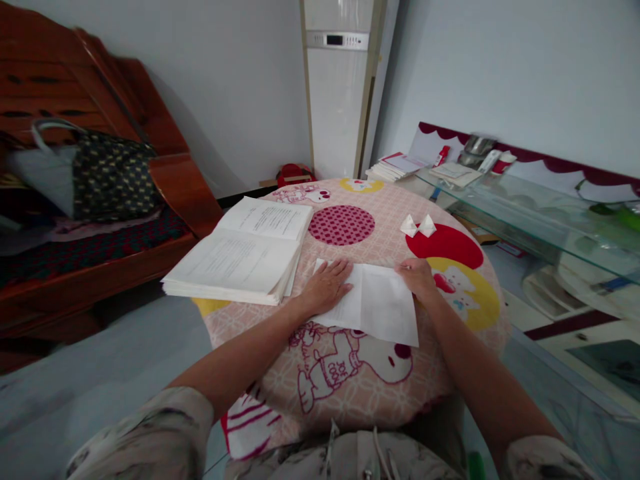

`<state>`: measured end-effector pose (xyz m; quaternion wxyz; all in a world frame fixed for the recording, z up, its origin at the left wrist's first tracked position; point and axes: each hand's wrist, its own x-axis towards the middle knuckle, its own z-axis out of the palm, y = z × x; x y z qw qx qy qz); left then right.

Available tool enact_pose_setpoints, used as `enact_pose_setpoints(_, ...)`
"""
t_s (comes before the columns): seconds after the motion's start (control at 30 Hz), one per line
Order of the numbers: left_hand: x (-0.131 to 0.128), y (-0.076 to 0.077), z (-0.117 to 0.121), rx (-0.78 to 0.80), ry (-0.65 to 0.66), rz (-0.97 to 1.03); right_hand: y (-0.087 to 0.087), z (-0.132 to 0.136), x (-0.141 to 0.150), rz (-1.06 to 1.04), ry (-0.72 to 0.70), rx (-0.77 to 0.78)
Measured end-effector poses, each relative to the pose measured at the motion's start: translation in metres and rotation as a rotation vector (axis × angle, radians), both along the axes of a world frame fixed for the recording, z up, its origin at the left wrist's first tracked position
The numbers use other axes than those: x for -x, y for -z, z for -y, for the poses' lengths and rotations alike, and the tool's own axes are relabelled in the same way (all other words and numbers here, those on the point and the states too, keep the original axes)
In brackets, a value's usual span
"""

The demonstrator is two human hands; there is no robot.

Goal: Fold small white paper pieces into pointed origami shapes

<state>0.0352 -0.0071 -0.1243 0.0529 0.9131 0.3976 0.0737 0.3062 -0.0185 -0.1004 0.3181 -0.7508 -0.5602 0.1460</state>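
A white sheet of paper (pixel 383 307) lies on a round table with a pink cartoon-print cloth (pixel 350 380). My left hand (pixel 326 285) rests flat on the sheet's left part, fingers stretched out. My right hand (pixel 417 277) is at the sheet's far right corner, fingers curled and pinching the paper's edge. An open thick book (pixel 245 250) lies to the left of the sheet. A small folded white paper bow (pixel 419 225) sits beyond my right hand.
A wooden bench (pixel 100 200) with a dark patterned bag (pixel 113 175) stands at left. A glass shelf (pixel 540 207) with books and bottles runs along the right. A white standing air conditioner (pixel 337 87) is in the far corner.
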Motion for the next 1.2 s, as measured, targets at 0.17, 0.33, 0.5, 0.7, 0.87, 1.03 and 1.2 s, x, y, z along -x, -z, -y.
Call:
enact_pose_setpoints(0.17,0.000,0.000,0.000,-0.004,-0.011,-0.007,0.002,0.002,-0.005,-0.004,-0.006,0.006)
enact_pose_setpoints(0.33,-0.001,-0.001,0.000,-0.004,-0.015,-0.008,0.002,0.010,-0.008,-0.127,0.052,-0.015)
enact_pose_setpoints(0.5,-0.002,-0.001,0.000,-0.006,-0.025,-0.001,0.006,0.040,-0.009,-0.456,0.139,0.062)
enact_pose_setpoints(0.7,-0.002,0.000,0.001,-0.023,-0.027,0.015,0.002,0.064,-0.004,-0.267,0.055,0.135)
enact_pose_setpoints(0.87,-0.002,-0.001,0.001,-0.009,-0.033,0.006,-0.004,0.067,0.000,-0.247,0.074,0.153)
enact_pose_setpoints(1.03,-0.002,-0.002,0.002,-0.016,-0.038,-0.005,-0.003,0.070,0.001,-0.299,0.094,0.147)
enact_pose_setpoints(1.2,-0.002,-0.002,0.003,-0.026,-0.037,-0.001,0.001,0.071,0.001,-0.333,0.090,0.145)
